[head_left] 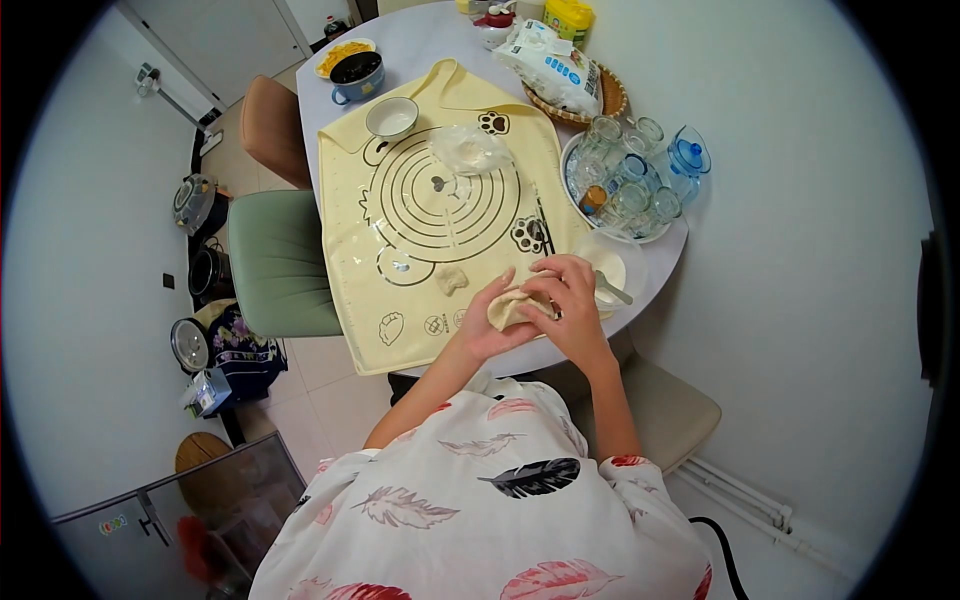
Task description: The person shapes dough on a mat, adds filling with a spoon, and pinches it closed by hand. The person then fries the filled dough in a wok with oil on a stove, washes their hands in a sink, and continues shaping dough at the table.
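Note:
A pale piece of dough (pixel 508 309) lies cupped in my left hand (pixel 487 335), above the near edge of the yellow mat. My right hand (pixel 568 302) grips the same dough from the right with bent fingers. Part of the dough is hidden by those fingers. On the yellow kneading mat (pixel 345 290), left of my hands, rests a smaller lump of dough (pixel 451 279). Farther up the mat are a clear plastic bag (pixel 472 150) with something pale in it and a white bowl (pixel 392 118). A bowl of white powder (pixel 606 262) with a spoon (pixel 613 288) stands just right of my right hand.
A round tray (pixel 650 235) with several glasses and a blue-lidded jug (pixel 690 155) stands at the table's right. Behind it is a wicker basket (pixel 612 95) with a white package (pixel 552 65). A blue cup (pixel 358 80) sits at far left. Chairs (pixel 280 262) flank the table.

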`<state>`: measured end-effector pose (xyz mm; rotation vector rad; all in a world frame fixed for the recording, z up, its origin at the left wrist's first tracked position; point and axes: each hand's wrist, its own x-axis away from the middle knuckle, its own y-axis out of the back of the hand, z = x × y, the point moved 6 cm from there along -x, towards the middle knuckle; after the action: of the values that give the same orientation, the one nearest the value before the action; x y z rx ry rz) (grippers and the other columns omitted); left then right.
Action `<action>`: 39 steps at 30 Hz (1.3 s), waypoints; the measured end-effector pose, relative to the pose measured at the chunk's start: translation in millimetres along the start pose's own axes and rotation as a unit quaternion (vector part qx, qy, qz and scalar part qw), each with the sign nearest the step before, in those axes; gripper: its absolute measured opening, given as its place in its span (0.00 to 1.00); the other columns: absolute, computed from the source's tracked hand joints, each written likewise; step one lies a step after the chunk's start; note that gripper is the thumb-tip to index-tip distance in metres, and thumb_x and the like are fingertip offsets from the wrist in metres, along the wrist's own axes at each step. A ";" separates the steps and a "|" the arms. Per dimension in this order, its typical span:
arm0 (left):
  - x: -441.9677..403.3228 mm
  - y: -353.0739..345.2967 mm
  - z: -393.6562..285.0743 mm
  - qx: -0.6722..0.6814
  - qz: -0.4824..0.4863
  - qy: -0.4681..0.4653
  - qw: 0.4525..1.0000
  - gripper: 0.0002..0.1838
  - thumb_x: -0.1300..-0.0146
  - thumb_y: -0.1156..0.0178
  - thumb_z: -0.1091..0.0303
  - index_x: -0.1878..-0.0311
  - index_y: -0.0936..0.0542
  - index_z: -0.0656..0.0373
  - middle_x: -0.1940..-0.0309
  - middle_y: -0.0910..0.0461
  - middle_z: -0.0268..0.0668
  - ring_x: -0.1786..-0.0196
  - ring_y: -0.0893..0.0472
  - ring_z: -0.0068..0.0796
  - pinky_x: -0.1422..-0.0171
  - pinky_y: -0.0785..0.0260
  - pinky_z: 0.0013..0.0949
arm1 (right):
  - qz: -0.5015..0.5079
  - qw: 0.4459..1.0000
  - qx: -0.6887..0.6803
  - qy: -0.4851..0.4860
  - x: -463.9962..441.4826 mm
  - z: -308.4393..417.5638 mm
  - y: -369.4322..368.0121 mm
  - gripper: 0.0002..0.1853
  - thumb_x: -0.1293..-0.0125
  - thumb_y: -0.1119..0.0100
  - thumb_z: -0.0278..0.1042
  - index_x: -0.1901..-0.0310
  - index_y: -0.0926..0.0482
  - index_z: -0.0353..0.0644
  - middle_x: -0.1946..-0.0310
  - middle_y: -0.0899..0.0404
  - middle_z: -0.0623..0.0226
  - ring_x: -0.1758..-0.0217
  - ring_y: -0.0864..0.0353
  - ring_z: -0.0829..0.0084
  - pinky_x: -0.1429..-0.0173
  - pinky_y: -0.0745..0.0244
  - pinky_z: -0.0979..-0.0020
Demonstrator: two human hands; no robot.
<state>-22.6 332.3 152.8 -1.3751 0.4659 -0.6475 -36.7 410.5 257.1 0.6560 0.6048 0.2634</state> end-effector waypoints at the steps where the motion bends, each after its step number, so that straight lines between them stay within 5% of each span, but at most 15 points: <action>1: -0.5 0.4 0.1 0.000 0.000 0.000 1.000 0.25 0.35 0.54 0.52 0.43 0.36 0.62 0.45 0.32 0.42 0.43 0.31 0.35 0.37 0.40 0.39 | 0.000 1.000 0.000 0.000 0.2 -1.4 -1.4 0.12 0.55 0.34 0.28 0.67 0.22 0.41 0.55 0.30 0.66 0.47 0.36 0.63 0.45 0.38 0.65; 4: -0.9 -18.4 3.4 0.022 0.043 0.005 0.999 0.29 0.35 0.56 0.46 0.43 0.36 0.62 0.45 0.32 0.42 0.43 0.31 0.35 0.37 0.40 0.40 | -0.013 0.999 -0.027 0.012 1.1 -3.0 -4.7 0.09 0.53 0.36 0.30 0.68 0.23 0.41 0.60 0.27 0.69 0.49 0.34 0.65 0.44 0.41 0.65; 6: -0.1 -24.3 4.1 0.002 -0.046 -0.014 0.999 0.26 0.35 0.56 0.45 0.48 0.31 0.60 0.54 0.28 0.38 0.51 0.28 0.31 0.41 0.37 0.37 | -0.034 0.998 0.004 0.046 -0.5 3.6 -4.7 0.08 0.54 0.37 0.28 0.69 0.23 0.42 0.66 0.26 0.71 0.53 0.31 0.66 0.47 0.40 0.66; 13: -1.9 -1.8 -2.5 0.012 -0.068 -0.018 0.997 0.27 0.35 0.56 0.46 0.49 0.30 0.61 0.54 0.27 0.38 0.51 0.28 0.27 0.43 0.36 0.32 | -0.046 0.989 0.091 0.107 -1.4 9.8 -13.3 0.08 0.56 0.36 0.29 0.72 0.23 0.43 0.70 0.26 0.72 0.58 0.29 0.70 0.47 0.40 0.64; 16: -1.3 -1.8 -4.5 0.022 -0.050 -0.013 0.998 0.27 0.35 0.56 0.47 0.46 0.32 0.62 0.50 0.29 0.40 0.48 0.28 0.30 0.41 0.37 0.34 | -0.034 0.983 0.112 0.144 -2.1 14.0 -9.7 0.10 0.56 0.36 0.31 0.70 0.23 0.44 0.69 0.25 0.73 0.57 0.29 0.70 0.44 0.41 0.62; 24: -4.1 -23.4 -10.3 -0.029 0.009 -0.033 0.999 0.31 0.34 0.59 0.52 0.36 0.43 0.65 0.38 0.40 0.47 0.36 0.38 0.37 0.29 0.52 0.41 | -0.064 0.998 0.002 0.026 11.1 -3.0 -7.5 0.29 0.53 0.34 0.36 0.47 0.30 0.45 0.52 0.29 0.68 0.46 0.34 0.64 0.38 0.46 0.59; 27: -2.6 -26.4 -5.3 0.021 0.077 -0.023 0.997 0.33 0.35 0.59 0.51 0.34 0.47 0.66 0.36 0.43 0.48 0.34 0.41 0.39 0.28 0.55 0.42 | -0.020 1.000 0.004 -0.010 2.8 -2.1 -0.9 0.28 0.54 0.33 0.37 0.48 0.28 0.46 0.49 0.31 0.68 0.42 0.39 0.63 0.37 0.47 0.60; 33: -0.3 -32.7 -3.8 -0.023 0.020 -0.041 0.999 0.36 0.35 0.59 0.49 0.34 0.50 0.68 0.34 0.49 0.51 0.31 0.47 0.41 0.26 0.61 0.43 | 0.008 1.000 0.025 0.003 -1.5 -1.9 6.1 0.16 0.56 0.32 0.36 0.62 0.19 0.47 0.47 0.32 0.68 0.39 0.41 0.62 0.36 0.47 0.63; 39: -1.9 -33.2 -1.4 0.005 -0.002 -0.028 1.000 0.33 0.35 0.61 0.51 0.35 0.46 0.68 0.36 0.42 0.48 0.35 0.40 0.39 0.29 0.53 0.38 | -0.032 0.997 -0.053 -0.035 4.0 -10.3 -1.5 0.14 0.58 0.32 0.30 0.65 0.18 0.46 0.51 0.29 0.67 0.39 0.40 0.62 0.38 0.46 0.63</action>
<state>-29.9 330.3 185.2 -1.3827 0.4141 -0.6120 -39.7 416.1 247.9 0.5407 0.5400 0.2102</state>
